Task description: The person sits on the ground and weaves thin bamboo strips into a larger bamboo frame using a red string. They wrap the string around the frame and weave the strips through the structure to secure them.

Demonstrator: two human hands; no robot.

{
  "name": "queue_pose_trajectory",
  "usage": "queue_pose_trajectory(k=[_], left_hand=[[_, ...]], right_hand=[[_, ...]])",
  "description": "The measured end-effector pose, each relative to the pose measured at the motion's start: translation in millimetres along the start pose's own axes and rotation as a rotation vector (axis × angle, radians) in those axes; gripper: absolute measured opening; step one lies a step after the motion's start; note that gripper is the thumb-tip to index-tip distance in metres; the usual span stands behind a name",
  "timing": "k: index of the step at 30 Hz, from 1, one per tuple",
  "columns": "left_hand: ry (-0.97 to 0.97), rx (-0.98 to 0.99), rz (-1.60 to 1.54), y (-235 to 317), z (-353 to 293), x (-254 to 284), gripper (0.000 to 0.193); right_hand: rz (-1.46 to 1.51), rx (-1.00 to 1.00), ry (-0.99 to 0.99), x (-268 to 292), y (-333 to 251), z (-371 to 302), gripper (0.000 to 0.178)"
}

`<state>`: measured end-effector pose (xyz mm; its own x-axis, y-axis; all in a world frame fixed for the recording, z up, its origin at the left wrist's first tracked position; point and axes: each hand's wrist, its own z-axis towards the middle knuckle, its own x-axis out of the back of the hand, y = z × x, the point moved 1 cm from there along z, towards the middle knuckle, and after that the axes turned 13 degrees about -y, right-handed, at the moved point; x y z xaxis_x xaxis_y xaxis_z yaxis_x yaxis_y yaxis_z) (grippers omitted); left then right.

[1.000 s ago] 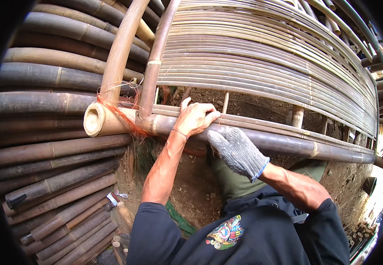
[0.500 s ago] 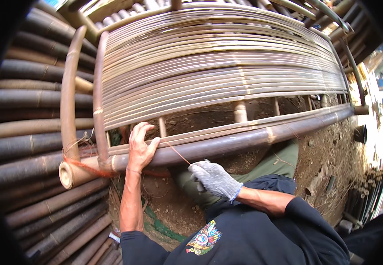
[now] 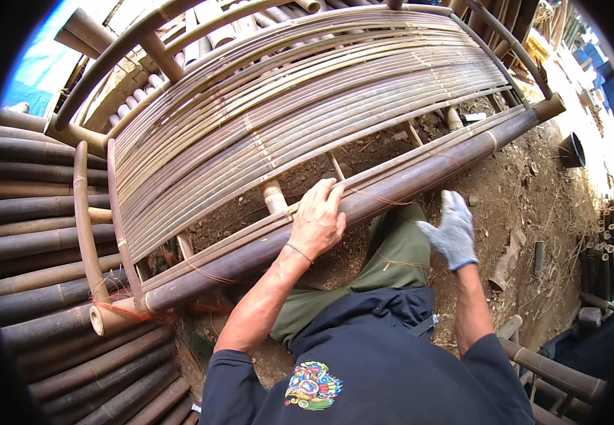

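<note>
A bamboo bench (image 3: 278, 113) with a slatted seat lies across the view in front of me. My left hand (image 3: 317, 218) is bare and rests on the front edge near its middle, fingers curved over the thin slats and thumb against the thick dark bamboo rail (image 3: 420, 177). Beside it, a thin reddish string (image 3: 378, 199) loops over the rail and ends loosely. Right of my knee, my right hand (image 3: 454, 230), in a grey knitted glove, hovers apart from the rail with its fingers spread. Nothing shows in it.
Dark bamboo poles (image 3: 44, 209) are stacked along the left. Orange cord (image 3: 126, 308) is tangled at the rail's left end. Dirt ground (image 3: 526, 205) lies on the right, with a short bamboo tube (image 3: 572, 150) and a bundle of thin poles (image 3: 608, 241).
My left hand has moved right along the rail. My right hand, earlier pulling a string taut, has let go, opened and moved right. The view has shifted rightward along the bench.
</note>
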<state>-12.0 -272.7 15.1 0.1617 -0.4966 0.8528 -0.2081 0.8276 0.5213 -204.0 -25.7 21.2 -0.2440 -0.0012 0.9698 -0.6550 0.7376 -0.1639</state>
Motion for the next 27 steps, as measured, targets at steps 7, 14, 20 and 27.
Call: queue_pose_trajectory(k=[7, 14, 20, 27], left_hand=[[0.044, -0.154, 0.194, 46.3, 37.9, -50.5, 0.062], [0.137, -0.164, -0.078, 71.6, 48.7, -37.5, 0.012], [0.524, 0.363, -0.301, 2.7, 51.9, 31.9, 0.027], [-0.010, 0.130, -0.119, 12.0, 41.6, 43.4, 0.020]], right_hand=[[0.093, 0.053, 0.048, -50.1, -51.6, 21.2, 0.020], [1.330, 0.114, -0.679, 35.2, 0.7, -13.3, 0.010], [1.067, 0.279, -0.582, 142.1, 79.5, 26.1, 0.024], [0.231, 0.524, 0.177, 146.4, 4.5, 102.8, 0.100]])
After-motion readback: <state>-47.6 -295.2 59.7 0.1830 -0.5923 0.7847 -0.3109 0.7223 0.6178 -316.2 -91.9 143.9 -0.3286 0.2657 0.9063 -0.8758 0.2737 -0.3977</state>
